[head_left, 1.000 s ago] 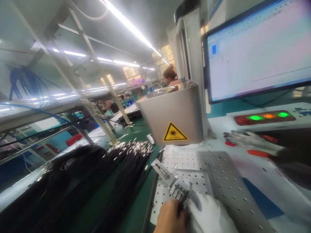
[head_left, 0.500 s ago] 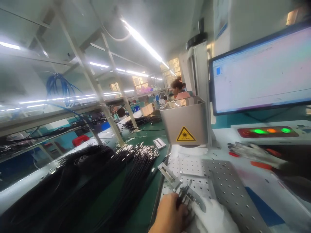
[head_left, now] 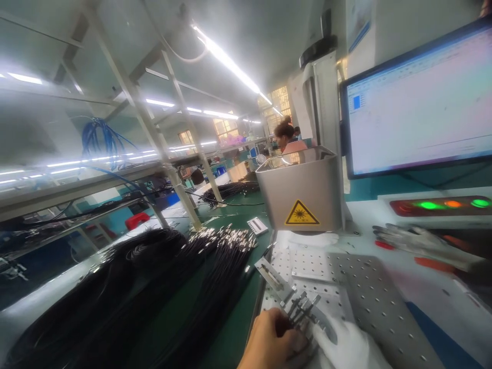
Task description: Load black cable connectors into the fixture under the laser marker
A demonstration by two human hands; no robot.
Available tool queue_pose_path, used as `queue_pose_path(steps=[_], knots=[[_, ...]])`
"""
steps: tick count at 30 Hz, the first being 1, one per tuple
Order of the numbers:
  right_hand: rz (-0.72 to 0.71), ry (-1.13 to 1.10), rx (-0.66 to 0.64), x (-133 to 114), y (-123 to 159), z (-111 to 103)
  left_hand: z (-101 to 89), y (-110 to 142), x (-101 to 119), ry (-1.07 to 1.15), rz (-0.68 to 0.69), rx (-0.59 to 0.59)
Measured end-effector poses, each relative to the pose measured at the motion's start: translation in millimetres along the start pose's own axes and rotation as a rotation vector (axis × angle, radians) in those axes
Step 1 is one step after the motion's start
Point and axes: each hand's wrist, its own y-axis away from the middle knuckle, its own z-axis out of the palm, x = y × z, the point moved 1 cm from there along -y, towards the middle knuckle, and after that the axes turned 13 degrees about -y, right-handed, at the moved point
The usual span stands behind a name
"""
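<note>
Low in the view, my bare left hand (head_left: 271, 338) is closed around a small bunch of slim metal connectors (head_left: 302, 306), whose ends stick up past my fingers. My right hand (head_left: 348, 343), in a white glove, pinches the same bunch from the other side. Part of the bunch is hidden behind my fingers. Just beyond it, a metal fixture with a slot (head_left: 273, 277) lies at an angle on the perforated metal plate (head_left: 369, 292). To the left, black cables (head_left: 215, 282) with shiny metal ends lie in a thick bundle on the green mat (head_left: 169, 312).
A laser machine head (head_left: 302, 192) with a yellow warning sign stands behind the plate. At the right are a monitor (head_left: 423, 102), a panel with lit buttons (head_left: 442, 206) and grey gloves (head_left: 418, 241). A white slotted block (head_left: 257, 225) lies on the mat. Another person (head_left: 294, 138) sits farther back.
My view has turned slightly left, so the scene sits further right. Both hands stay together at the bunch, and the connector ends now show more clearly, fanned out above my fingers.
</note>
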Motion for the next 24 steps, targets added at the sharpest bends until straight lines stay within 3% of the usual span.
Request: queue_pose_path(steps=[5,10,18,20,24], knots=[[0.059,-0.036,-0.052,-0.5,-0.3,2.4,2.3,0.6,7.5,0.102,-0.031,-0.043],[0.143,-0.043,-0.048,-4.5,-1.0,2.6,9.1,-0.9,23.1,-0.15,-0.06,0.091],[0.163,-0.122,-0.088,-7.7,-3.6,-4.8,14.8,-5.3,31.7,-0.282,-0.092,0.071],[0.105,-0.103,-0.127,-7.9,-2.0,-9.9,14.3,-6.6,30.3,-0.285,-0.103,0.052],[-0.144,0.02,-0.194,-12.5,3.3,-28.6,12.0,-9.0,27.6,-0.243,-0.097,0.051]])
